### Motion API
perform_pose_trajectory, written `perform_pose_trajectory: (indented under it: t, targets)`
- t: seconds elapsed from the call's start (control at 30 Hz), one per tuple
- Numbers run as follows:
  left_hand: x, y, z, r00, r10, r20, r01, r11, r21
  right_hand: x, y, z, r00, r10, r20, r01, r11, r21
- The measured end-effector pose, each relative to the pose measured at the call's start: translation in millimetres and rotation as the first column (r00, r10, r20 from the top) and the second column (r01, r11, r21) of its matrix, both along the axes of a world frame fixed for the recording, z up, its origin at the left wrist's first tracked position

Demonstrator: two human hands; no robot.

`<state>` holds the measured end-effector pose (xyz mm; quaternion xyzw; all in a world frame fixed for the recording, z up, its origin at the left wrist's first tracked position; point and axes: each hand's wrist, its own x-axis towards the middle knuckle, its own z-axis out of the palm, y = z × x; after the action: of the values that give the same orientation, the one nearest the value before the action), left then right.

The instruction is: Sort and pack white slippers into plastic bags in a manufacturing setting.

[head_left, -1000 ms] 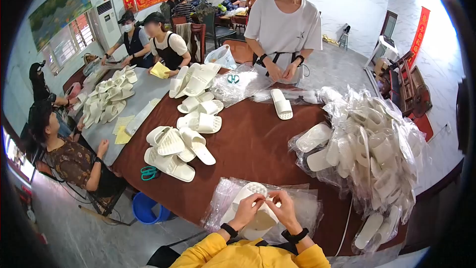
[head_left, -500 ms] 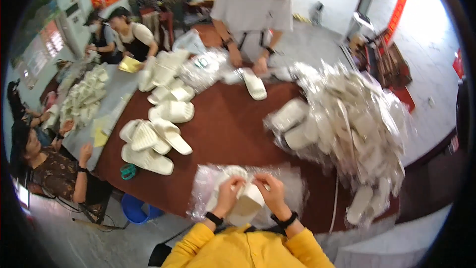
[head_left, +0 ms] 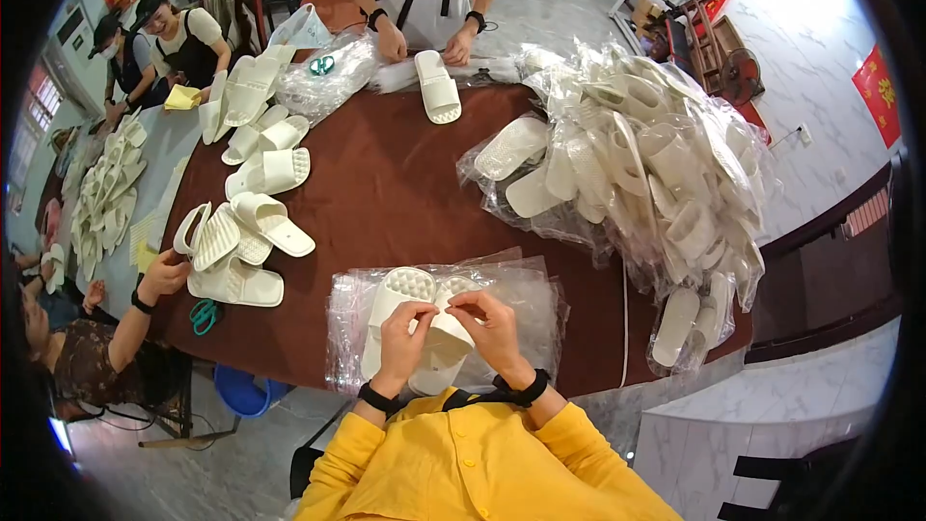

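Observation:
A pair of cream slippers lies in front of me, on a stack of clear plastic bags (head_left: 535, 304) at the table's near edge. Over the strap of the right slipper (head_left: 449, 340), the fingertips of both my hands meet closely. My left hand (head_left: 405, 336) is pinched and passes over the left slipper (head_left: 384, 304), covering part of it. My right hand (head_left: 490, 328) pinches too, thumb against forefinger, at the strap's upper edge. Whatever lies between the fingertips is too small to make out.
Loose cream slippers (head_left: 236, 285) lie at the left, near green-handled scissors (head_left: 204, 316). A seated person's hand (head_left: 166, 273) touches them. Bagged slippers (head_left: 656, 154) are heaped at the right. Across the brown table (head_left: 386, 203) another person stands behind a single slipper (head_left: 438, 87).
My view has shifted and sharpened. Both my hands stay pinched over the right slipper, their fingertips closer together. The seated person at the left has reached out to the loose slippers.

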<state>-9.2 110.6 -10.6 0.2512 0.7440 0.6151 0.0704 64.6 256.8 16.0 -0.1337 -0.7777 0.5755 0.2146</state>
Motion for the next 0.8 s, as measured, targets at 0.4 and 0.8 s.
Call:
perform_pose_trajectory:
  t: [0.4, 0.8]
  targets:
    - [-0.6, 1.3, 7.9, 0.998, -0.028, -0.061, 0.025, 0.999, -0.039, -6.8, 1.1, -3.9, 0.998, 0.054, -0.023, -0.051, 0.993, 0.108]
    - [-0.9, -0.6, 10.4, 0.993, -0.056, -0.102, 0.050, 0.997, -0.063, -4.0, -1.0, -5.1, 0.995, 0.084, -0.045, -0.077, 0.987, 0.140]
